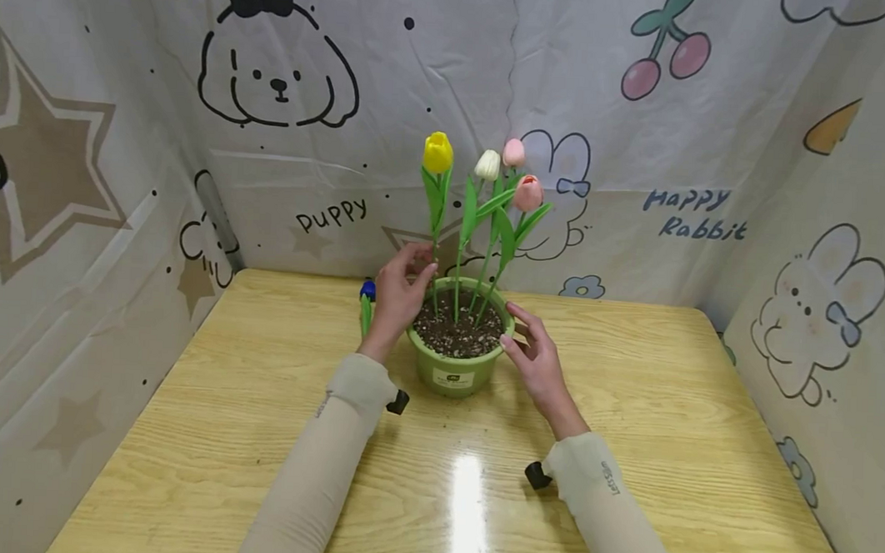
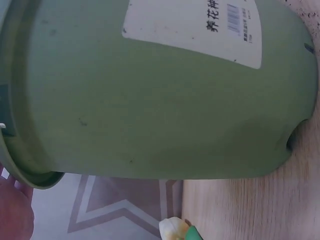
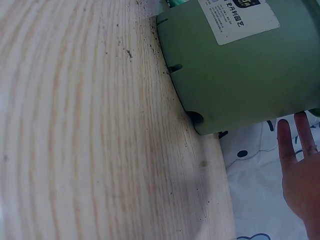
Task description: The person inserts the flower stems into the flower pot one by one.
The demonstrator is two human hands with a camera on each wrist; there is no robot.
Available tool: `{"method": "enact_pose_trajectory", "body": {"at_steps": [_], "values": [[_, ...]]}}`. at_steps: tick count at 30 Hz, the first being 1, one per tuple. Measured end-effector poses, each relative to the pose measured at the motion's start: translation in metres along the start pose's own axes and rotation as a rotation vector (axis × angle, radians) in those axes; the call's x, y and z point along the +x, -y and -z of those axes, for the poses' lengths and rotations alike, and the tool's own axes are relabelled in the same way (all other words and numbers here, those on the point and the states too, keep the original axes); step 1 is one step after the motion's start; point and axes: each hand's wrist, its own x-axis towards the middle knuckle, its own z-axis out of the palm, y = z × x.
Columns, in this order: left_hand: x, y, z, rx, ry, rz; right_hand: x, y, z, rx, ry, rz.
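Note:
A green flower pot (image 1: 455, 377) full of dark soil (image 1: 458, 332) stands on the table. Upright in the soil are a yellow tulip (image 1: 438, 153), a white tulip (image 1: 487, 165) and two pink tulips (image 1: 528, 194). With thumb and fingers my left hand (image 1: 402, 295) pinches the yellow tulip's stem above the rim, on the pot's left. At the right rim, my right hand (image 1: 536, 357) touches the pot; its fingers look fairly straight in the right wrist view. Partly hidden behind my left hand lies a blue tulip (image 1: 368, 290).
The wooden table (image 1: 632, 387) runs back to a printed cloth (image 1: 453, 68), which also hangs on both sides. Low in the left wrist view, a pale flower (image 2: 172, 229) shows beyond the pot. Small soil crumbs dot the table by the pot's base.

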Motion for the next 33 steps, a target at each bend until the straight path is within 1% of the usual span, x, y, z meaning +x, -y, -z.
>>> {"method": "enact_pose_trajectory", "body": {"at_steps": [5, 10, 15, 22, 28, 33], "values": [[0.0, 0.002, -0.001, 0.048, 0.014, -0.004, 0.0, 0.0, -0.001, 0.001, -0.004, -0.003], [0.0, 0.006, -0.003, 0.096, 0.009, -0.004, 0.0, 0.0, -0.001, 0.008, -0.002, -0.003], [-0.002, 0.011, -0.005, 0.13, 0.019, -0.033, 0.0, -0.001, 0.0, -0.002, -0.005, -0.002], [-0.001, 0.012, -0.003, 0.173, 0.065, -0.068, 0.002, -0.002, 0.001, -0.005, -0.005, -0.007], [0.0, 0.011, 0.0, 0.18, 0.096, -0.083, 0.002, -0.001, 0.001, -0.013, -0.001, -0.005], [-0.002, 0.012, 0.001, 0.177, 0.105, -0.075, 0.001, -0.001, 0.0, -0.015, 0.001, -0.004]]}}
